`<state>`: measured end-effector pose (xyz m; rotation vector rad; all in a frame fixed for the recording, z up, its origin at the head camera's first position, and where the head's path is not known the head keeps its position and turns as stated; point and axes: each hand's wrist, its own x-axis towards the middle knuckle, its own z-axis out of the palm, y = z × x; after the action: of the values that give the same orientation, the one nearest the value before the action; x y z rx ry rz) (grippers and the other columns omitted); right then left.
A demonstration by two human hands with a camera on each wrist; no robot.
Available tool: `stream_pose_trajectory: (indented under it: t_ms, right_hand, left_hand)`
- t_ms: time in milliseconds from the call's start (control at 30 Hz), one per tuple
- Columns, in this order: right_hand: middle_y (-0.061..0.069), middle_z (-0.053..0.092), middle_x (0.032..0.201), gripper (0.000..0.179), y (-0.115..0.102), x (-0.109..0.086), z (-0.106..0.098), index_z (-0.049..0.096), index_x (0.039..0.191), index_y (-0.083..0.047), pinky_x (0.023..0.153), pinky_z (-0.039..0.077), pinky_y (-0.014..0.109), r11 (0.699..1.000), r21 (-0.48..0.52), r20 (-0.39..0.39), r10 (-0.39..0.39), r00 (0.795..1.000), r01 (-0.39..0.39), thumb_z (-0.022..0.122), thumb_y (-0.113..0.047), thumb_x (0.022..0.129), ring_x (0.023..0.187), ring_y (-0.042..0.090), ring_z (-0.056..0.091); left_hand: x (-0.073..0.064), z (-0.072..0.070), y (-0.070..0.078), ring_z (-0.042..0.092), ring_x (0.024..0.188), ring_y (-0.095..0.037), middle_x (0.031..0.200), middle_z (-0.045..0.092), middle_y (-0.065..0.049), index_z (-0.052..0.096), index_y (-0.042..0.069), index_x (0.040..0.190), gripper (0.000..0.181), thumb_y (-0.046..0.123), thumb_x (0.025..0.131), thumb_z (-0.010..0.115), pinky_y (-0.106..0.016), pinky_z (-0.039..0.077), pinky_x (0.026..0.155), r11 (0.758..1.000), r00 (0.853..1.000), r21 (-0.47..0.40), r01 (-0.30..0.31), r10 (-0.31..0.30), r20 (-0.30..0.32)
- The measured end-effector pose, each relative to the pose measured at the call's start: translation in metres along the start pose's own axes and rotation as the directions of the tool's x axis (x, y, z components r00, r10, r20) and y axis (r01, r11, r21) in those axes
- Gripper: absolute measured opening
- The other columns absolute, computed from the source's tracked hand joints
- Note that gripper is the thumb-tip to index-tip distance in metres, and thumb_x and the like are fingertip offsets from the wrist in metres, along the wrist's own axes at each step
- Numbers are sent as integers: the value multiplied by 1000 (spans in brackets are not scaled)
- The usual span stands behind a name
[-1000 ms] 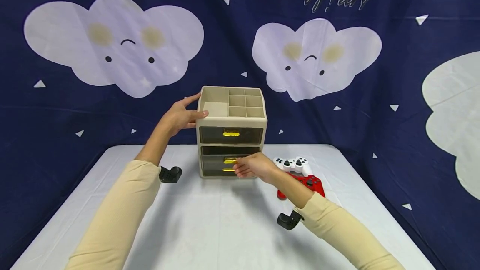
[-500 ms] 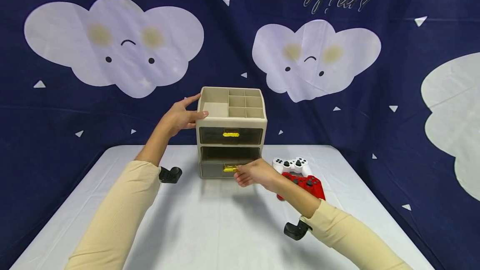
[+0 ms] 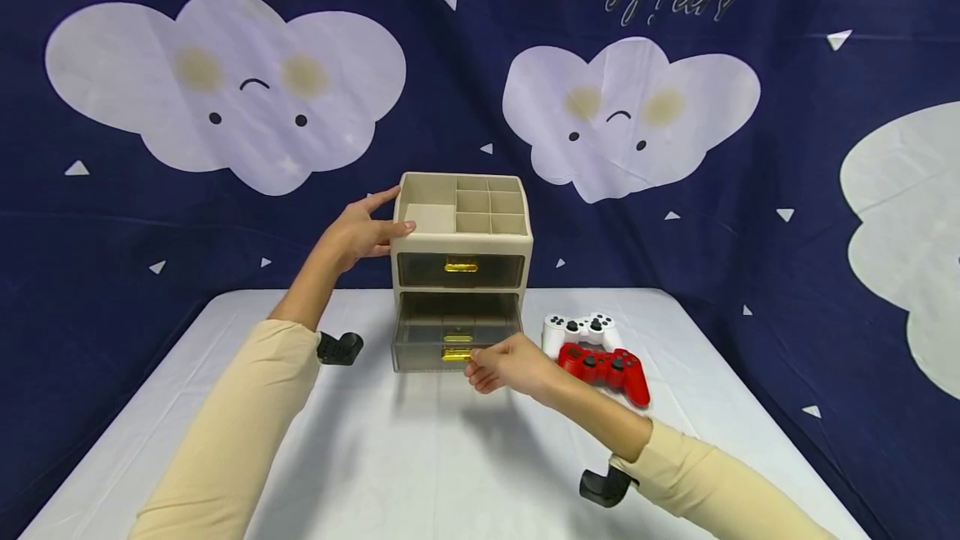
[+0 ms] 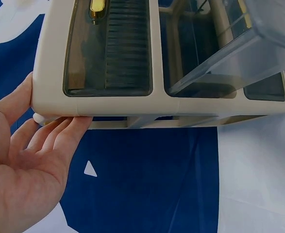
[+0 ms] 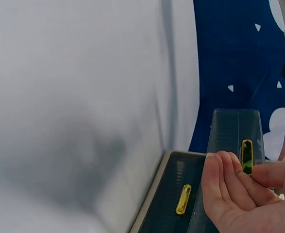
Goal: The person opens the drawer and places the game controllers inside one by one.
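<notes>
The left hand (image 3: 358, 232) grips the cabinet (image 3: 461, 245) at the table's (image 3: 420, 465) far side, so the right hand (image 3: 517, 367), pinching the middle drawer's (image 3: 420, 358) gold handle (image 3: 454, 354), should pull nearward, straight and level.

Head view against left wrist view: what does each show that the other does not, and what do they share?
Only the head view shows the white controller, the red controller, the beige sleeves and the right hand pinching the gold handle of the middle drawer.

Only the left wrist view shows the palm of the left hand.

Both show that hand gripping the beige drawer unit, the middle drawer pulled out, and the navy backdrop.
</notes>
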<state>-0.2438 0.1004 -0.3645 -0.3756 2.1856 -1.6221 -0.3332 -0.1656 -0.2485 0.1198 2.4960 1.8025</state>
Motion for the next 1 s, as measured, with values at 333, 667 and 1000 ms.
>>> stream_pose_trajectory:
  t_ms: [333, 667, 1000]
  right_hand:
    - [15, 75, 84, 31, 1, -12, 6, 74, 97, 14, 80, 63, 44, 1000, -27, 5, -11, 1000, 11, 60, -14, 101, 70, 13, 70]
    - [23, 75, 88, 34, 3, -16, 8, 71, 100, 19, 78, 64, 42, 1000, -11, 12, -9, 1000, 9, 58, -12, 101, 70, 14, 71]
    - [16, 75, 90, 30, -1, -20, 0, 72, 105, 13, 82, 63, 42, 999, -3, 98, 36, 995, -36, 57, -12, 102, 76, 16, 72]
  left_hand:
    - [0, -2, -2, 56, 134, -35, 165, 27, -16, 19, 33, 164, 85, 20, 98, 70, -46, 49, 110, 1000, 1000, -8, 4, -4, 2]
    - [0, -2, -1, 56, 134, -35, 164, 30, -17, 18, 33, 164, 85, 20, 98, 71, -46, 49, 109, 1000, 1000, -8, 2, -2, 5]
    - [1, -1, -1, 56, 134, -35, 166, 25, -15, 19, 32, 164, 85, 20, 98, 71, -46, 49, 110, 1000, 1000, -9, -2, 2, 11]
